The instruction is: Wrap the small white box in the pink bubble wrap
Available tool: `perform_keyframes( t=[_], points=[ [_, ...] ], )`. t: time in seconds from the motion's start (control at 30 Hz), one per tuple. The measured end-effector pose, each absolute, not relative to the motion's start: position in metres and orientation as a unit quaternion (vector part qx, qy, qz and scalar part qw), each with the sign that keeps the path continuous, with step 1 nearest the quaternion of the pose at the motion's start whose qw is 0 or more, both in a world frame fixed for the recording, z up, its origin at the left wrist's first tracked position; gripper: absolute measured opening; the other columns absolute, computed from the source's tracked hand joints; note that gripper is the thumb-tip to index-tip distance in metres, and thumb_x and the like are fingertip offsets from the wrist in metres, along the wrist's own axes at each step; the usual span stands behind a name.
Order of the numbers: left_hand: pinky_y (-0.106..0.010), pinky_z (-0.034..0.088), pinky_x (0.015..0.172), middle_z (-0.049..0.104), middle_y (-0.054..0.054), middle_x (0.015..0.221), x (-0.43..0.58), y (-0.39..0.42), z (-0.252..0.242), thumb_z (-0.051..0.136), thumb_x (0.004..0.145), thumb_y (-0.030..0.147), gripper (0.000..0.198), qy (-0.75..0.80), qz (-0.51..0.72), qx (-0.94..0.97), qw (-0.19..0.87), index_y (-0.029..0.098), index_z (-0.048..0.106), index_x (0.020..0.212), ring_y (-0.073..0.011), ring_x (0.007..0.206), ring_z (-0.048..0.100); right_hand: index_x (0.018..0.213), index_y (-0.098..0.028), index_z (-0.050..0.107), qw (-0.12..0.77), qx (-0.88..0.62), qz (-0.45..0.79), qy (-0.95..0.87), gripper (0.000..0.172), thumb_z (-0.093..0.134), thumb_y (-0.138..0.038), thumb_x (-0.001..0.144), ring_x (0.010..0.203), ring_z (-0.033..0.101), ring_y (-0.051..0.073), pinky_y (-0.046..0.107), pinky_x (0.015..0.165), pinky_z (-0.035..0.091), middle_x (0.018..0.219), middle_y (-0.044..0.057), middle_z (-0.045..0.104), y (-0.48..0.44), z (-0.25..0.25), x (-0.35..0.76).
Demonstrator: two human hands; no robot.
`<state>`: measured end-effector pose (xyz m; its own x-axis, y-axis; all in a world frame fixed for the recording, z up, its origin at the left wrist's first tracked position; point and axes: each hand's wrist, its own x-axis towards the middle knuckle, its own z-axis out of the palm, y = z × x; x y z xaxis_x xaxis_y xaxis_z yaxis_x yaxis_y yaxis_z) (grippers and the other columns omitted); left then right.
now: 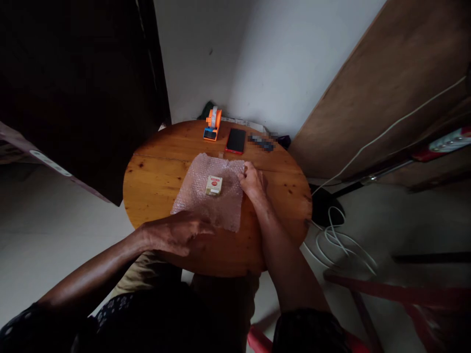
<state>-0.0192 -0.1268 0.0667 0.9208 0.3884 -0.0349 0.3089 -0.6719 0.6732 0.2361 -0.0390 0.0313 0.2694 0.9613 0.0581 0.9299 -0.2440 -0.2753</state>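
A sheet of bubble wrap (191, 189) lies flat on the round wooden table. On it, near the middle, rests a small cream-coloured box (214, 186) with red print. My right hand (253, 181) is at the sheet's upper right corner, its fingers closed on the edge. Across the near left edge of the wrap reaches my left hand (172, 232), index finger stretched out to the right and thumb apart. It covers part of that edge, and nothing shows in its fingers. Neither hand touches the box.
Toward the back of the table (147, 169) stand an orange and blue tape dispenser (212, 123), a black phone with a red edge (236, 141) and a blurred dark item (261, 142). A white wall is behind. A white cable (331, 235) lies coiled on the floor at right.
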Motion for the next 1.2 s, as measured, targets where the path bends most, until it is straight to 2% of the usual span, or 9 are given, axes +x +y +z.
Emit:
perform_keyframes(
  t=[0.1,0.23,0.37,0.53,0.73,0.87,0.97,1.1,1.2],
  points=[
    [-0.032,0.058,0.073,0.075,-0.007,0.102,-0.019,-0.118,0.075,0.055,0.093,0.031,0.027,0.257,0.144,0.873,0.388,0.022,0.072,0.112,-0.0177,0.079,0.068,0.138,-0.025,0.057,0.131,-0.782,0.059,-0.607,0.044,0.053,-0.028,0.095,0.105,0.071,0.027,0.035,0.083,0.051,0.118,0.01,0.076,-0.04,0.031,0.236],
    [-0.04,0.059,0.09,0.071,-0.011,0.121,-0.009,-0.085,0.067,0.058,0.092,0.036,0.036,0.388,0.284,0.818,0.317,0.02,0.067,0.124,-0.0243,0.106,0.069,0.138,-0.024,0.058,0.134,-0.774,0.052,-0.616,0.044,0.052,-0.025,0.094,0.104,0.07,0.027,0.036,0.084,0.051,0.117,0.01,0.076,-0.04,0.029,0.237],
    [-0.054,0.047,0.113,0.055,-0.019,0.148,0.002,-0.057,0.033,0.076,0.078,0.038,0.082,0.438,0.237,0.83,0.252,0.02,0.043,0.152,-0.0362,0.136,0.054,0.141,-0.025,0.056,0.141,-0.772,0.06,-0.616,0.046,0.055,-0.028,0.095,0.103,0.07,0.026,0.036,0.085,0.051,0.116,0.009,0.076,-0.039,0.028,0.238],
    [-0.055,0.041,0.119,0.049,-0.026,0.151,0.011,-0.056,-0.005,0.083,0.071,0.039,0.105,0.447,0.212,0.838,0.23,0.012,0.03,0.157,-0.0407,0.145,0.045,0.14,-0.026,0.057,0.153,-0.768,0.062,-0.619,0.044,0.054,-0.025,0.096,0.107,0.07,0.024,0.035,0.088,0.051,0.121,0.007,0.076,-0.034,0.023,0.241],
    [-0.057,0.031,0.122,0.047,-0.028,0.153,0.022,-0.069,-0.008,0.079,0.074,0.039,0.107,0.472,0.194,0.842,0.174,0.005,0.022,0.158,-0.0408,0.148,0.039,0.136,-0.028,0.06,0.181,-0.755,0.06,-0.628,0.04,0.052,-0.024,0.097,0.108,0.069,0.024,0.035,0.089,0.05,0.12,0.005,0.076,-0.027,0.017,0.24],
    [-0.056,0.028,0.122,0.048,-0.027,0.152,0.025,-0.071,-0.006,0.079,0.075,0.043,0.11,0.482,0.189,0.841,0.155,0.007,0.02,0.16,-0.0403,0.147,0.039,0.131,-0.026,0.063,0.217,-0.747,0.05,-0.627,0.038,0.051,-0.025,0.095,0.107,0.068,0.025,0.035,0.089,0.049,0.119,0.006,0.075,-0.028,0.016,0.244],
    [-0.055,0.029,0.119,0.051,-0.025,0.15,0.023,-0.07,-0.008,0.079,0.073,0.047,0.115,0.48,0.201,0.84,0.154,0.012,0.014,0.162,-0.0401,0.144,0.042,0.128,-0.024,0.064,0.274,-0.717,0.052,-0.638,0.037,0.056,-0.029,0.092,0.098,0.069,0.023,0.035,0.089,0.05,0.118,0.007,0.074,-0.032,0.019,0.243],
    [-0.054,0.031,0.118,0.053,-0.024,0.148,0.022,-0.07,-0.008,0.08,0.072,0.052,0.121,0.484,0.214,0.833,0.16,0.013,0.011,0.163,-0.04,0.142,0.045,0.122,-0.024,0.066,0.323,-0.594,0.125,-0.726,0.035,0.057,-0.033,0.09,0.085,0.069,0.018,0.032,0.085,0.053,0.11,0.005,0.075,-0.046,0.03,0.227],
    [-0.055,0.031,0.117,0.049,-0.025,0.152,0.022,-0.068,-0.007,0.082,0.068,0.053,0.127,0.491,0.218,0.827,0.168,0.013,0.009,0.163,-0.0402,0.143,0.044,0.125,-0.025,0.066,0.29,-0.505,0.153,-0.799,0.041,0.063,-0.032,0.085,0.102,0.068,0.022,0.037,0.094,0.052,0.115,0.006,0.074,-0.059,0.038,0.212]
  ],
)
